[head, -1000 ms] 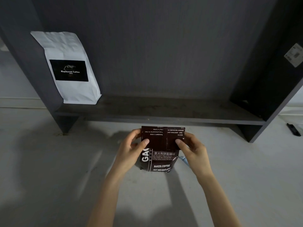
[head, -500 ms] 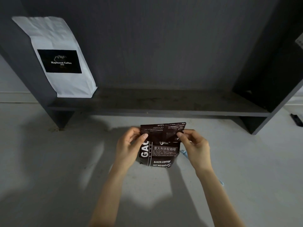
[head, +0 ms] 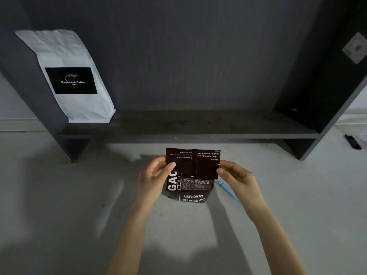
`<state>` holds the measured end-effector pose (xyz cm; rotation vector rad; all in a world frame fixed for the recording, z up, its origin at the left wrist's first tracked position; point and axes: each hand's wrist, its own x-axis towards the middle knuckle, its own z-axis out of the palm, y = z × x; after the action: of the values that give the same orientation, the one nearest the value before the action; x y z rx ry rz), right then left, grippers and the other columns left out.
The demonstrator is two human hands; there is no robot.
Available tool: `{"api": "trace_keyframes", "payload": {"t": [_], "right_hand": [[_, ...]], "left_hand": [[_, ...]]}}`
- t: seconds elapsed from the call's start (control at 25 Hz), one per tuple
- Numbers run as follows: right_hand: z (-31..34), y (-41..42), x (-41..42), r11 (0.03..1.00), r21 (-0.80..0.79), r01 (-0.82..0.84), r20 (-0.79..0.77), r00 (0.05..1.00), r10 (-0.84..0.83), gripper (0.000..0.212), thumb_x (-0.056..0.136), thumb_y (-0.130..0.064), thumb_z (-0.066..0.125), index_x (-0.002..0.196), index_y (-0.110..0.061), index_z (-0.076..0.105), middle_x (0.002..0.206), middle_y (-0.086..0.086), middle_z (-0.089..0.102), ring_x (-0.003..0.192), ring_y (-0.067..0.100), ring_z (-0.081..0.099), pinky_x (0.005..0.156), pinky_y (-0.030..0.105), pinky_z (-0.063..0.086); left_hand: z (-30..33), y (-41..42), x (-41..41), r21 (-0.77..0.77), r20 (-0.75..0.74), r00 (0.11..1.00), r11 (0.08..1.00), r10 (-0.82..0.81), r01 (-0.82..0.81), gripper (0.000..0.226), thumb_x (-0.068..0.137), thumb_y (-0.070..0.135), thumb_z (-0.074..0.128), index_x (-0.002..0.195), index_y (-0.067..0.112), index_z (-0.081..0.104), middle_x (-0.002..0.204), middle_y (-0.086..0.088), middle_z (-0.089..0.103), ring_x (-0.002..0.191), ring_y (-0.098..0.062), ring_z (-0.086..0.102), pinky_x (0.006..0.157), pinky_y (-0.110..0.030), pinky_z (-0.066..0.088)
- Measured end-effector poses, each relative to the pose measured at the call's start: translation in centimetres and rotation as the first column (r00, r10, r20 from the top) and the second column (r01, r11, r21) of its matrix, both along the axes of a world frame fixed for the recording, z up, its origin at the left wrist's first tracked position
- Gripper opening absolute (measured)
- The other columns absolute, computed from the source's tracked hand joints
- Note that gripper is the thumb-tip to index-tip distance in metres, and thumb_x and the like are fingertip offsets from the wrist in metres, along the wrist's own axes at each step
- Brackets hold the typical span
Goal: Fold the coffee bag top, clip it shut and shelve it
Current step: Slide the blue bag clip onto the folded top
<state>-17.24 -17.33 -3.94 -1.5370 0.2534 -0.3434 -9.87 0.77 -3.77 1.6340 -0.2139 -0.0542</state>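
White bag (head: pixel 75 80) on shelf (head: pixel 198 126) left; blue clip (head: pixel 228 192) behind brown bag (head: pixel 188 187)

bare indoor room, staged-looking, not an obvious kitchen or shop

dark grey open shelf unit (head: pixel 188 128) sits straight on a pale concrete-like floor (head: pixel 59 205), white skirting at both sides; one white coffee bag (head: pixel 67 76) leans in its left corner, sticker label (head: pixel 356 47) on the right side panel
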Motion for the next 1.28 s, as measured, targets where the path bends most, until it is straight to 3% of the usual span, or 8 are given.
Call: {"api": "trace_keyframes", "payload": {"t": [0.12, 0.32, 0.44, 0.56, 0.76, 0.84, 1.0, 1.28], "right_hand": [[-0.8, -1.0, -0.7, 0.995, -0.079, 0.055, -0.044, 0.997, -0.059, 0.016, 0.085, -0.011, 0.054, 0.090, -0.021, 0.065, 0.092, -0.006, 0.069, 0.087, 0.000, 0.064, 0.076, 0.013, 0.051], [-4.2, -2.9, -1.2, 0.849, -0.522, 0.088, -0.283, 0.920, -0.270, 0.026, 0.079, -0.018, 0.064, 0.104, -0.017, 0.062, 0.099, 0.003, 0.061, 0.094, 0.020, 0.058, 0.077, 0.025, 0.038], [-6.5, -3.4, -1.7, 0.802, -0.596, 0.020, -0.385, 0.870, -0.307, 0.033, 0.074, -0.018, 0.068, 0.106, -0.014, 0.063, 0.107, 0.015, 0.064, 0.097, 0.032, 0.060, 0.085, 0.035, 0.045], [-7.4, -3.4, -1.8, 0.779, -0.627, -0.032, -0.438, 0.841, -0.317, 0.028, 0.078, -0.019, 0.062, 0.106, -0.019, 0.063, 0.108, 0.015, 0.063, 0.100, 0.034, 0.057, 0.089, 0.041, 0.044], [-7.4, -3.3, -1.9, 0.775, -0.632, -0.006, -0.419, 0.844, -0.335, 0.026, 0.081, -0.013, 0.057, 0.106, -0.017, 0.064, 0.108, 0.015, 0.064, 0.098, 0.034, 0.058, 0.089, 0.042, 0.045], [-7.3, -3.1, -2.0, 0.784, -0.620, 0.017, -0.403, 0.851, -0.337, 0.027, 0.080, -0.009, 0.056, 0.105, -0.014, 0.064, 0.109, 0.015, 0.065, 0.099, 0.032, 0.058, 0.086, 0.033, 0.042], [-4.7, -3.1, -1.7, 0.813, -0.577, 0.075, -0.336, 0.886, -0.321, 0.028, 0.078, -0.003, 0.057, 0.105, -0.010, 0.065, 0.105, 0.014, 0.069, 0.088, 0.026, 0.060, 0.058, 0.011, 0.035], [5.1, -1.7, -1.7, 0.848, -0.488, 0.207, 0.023, 0.974, -0.225, 0.022, 0.084, -0.015, 0.054, 0.103, -0.023, 0.063, 0.076, -0.010, 0.061, 0.065, 0.005, 0.054, 0.050, 0.005, 0.039]], "left_hand": [[0.1, -0.2, -0.2, -0.028, -0.017, 1.000, 1.000, 0.003, -0.003, 0.015, 0.081, 0.007, 0.058, 0.096, 0.011, 0.059, 0.085, 0.009, 0.063, 0.066, 0.017, 0.059, 0.059, 0.001, 0.042], [-0.2, -0.3, -0.1, -0.040, -0.024, 1.000, 0.999, 0.012, -0.012, 0.015, 0.082, 0.007, 0.058, 0.095, 0.013, 0.059, 0.086, 0.008, 0.064, 0.067, 0.016, 0.060, 0.061, 0.000, 0.043], [-0.4, -0.2, -0.1, -0.030, -0.023, 1.000, 0.999, 0.015, -0.016, 0.013, 0.081, 0.010, 0.058, 0.092, 0.018, 0.060, 0.087, 0.007, 0.065, 0.069, 0.014, 0.061, 0.063, 0.000, 0.043], [-0.5, -0.2, -0.1, -0.023, -0.012, 1.000, 1.000, 0.010, -0.011, 0.012, 0.082, 0.011, 0.058, 0.093, 0.016, 0.061, 0.086, 0.009, 0.065, 0.070, 0.014, 0.060, 0.063, 0.000, 0.043], [-0.5, -0.1, -0.1, -0.017, 0.005, 1.000, 1.000, -0.007, 0.007, 0.012, 0.082, 0.011, 0.058, 0.090, 0.020, 0.060, 0.087, 0.008, 0.066, 0.071, 0.014, 0.061, 0.065, -0.001, 0.044], [-0.5, -0.1, -0.1, -0.026, 0.012, 1.000, 1.000, -0.001, 0.001, 0.012, 0.082, 0.010, 0.058, 0.092, 0.017, 0.060, 0.087, 0.008, 0.065, 0.071, 0.014, 0.061, 0.064, -0.001, 0.044], [-0.6, -0.3, -0.2, -0.009, 0.058, 0.998, 1.000, -0.018, 0.019, 0.015, 0.082, 0.008, 0.057, 0.090, 0.020, 0.058, 0.088, 0.008, 0.064, 0.073, 0.013, 0.061, 0.070, -0.002, 0.046], [0.1, -1.1, -0.5, -0.039, 0.225, 0.974, 0.998, -0.030, 0.040, 0.043, 0.073, 0.019, 0.055, 0.106, 0.044, 0.044, 0.111, 0.013, 0.056, 0.102, 0.008, 0.055, 0.087, -0.006, 0.042]]}}
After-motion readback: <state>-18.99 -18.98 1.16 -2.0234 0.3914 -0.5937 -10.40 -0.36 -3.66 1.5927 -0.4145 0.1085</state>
